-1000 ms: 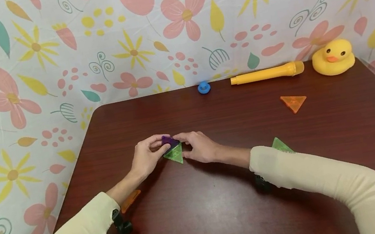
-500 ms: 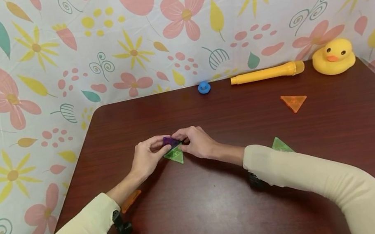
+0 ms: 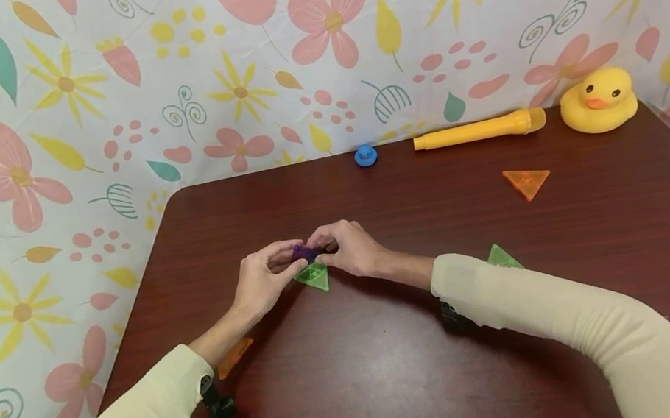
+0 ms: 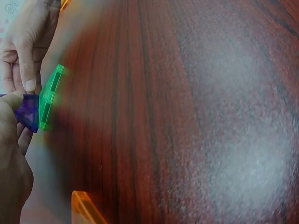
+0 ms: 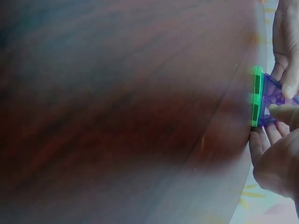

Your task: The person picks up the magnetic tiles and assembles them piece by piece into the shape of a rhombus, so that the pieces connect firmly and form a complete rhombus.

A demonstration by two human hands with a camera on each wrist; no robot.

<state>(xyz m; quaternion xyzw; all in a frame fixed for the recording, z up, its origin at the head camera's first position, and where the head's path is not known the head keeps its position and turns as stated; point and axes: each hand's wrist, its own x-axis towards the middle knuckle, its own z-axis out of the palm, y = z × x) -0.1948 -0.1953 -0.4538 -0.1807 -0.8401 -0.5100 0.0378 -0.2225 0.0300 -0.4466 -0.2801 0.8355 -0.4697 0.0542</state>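
"Trouble first: what could slip here?"

"The purple tile (image 4: 29, 112), I think. The left grip (image 3: 257, 286) pinches it, and the right grip (image 3: 352, 251) pinches it from the other side. It sits between them, left of centre over the bench (image 3: 392, 378)."

"What's the risk, with two holds on one piece?"

"They could work against each other. An uneven tug might twist it away from the green tile (image 3: 316, 279), whose edge seems to touch it."

"Are those two properly joined?"

"I can't tell; the seam is partly covered. If the contact is only light, the green one could swing or drop, since neither grip clearly grasps it."

"Anything further off?"

"Yes. An orange tile (image 3: 235, 357) lies just beside the left sleeve (image 3: 136, 416), near the black wrist gadget (image 3: 217, 403). A low sweep could knock it. Another green piece (image 3: 502, 257) is partly hidden by the right sleeve (image 3: 528, 309), so a careless pull back could drag it out of place."
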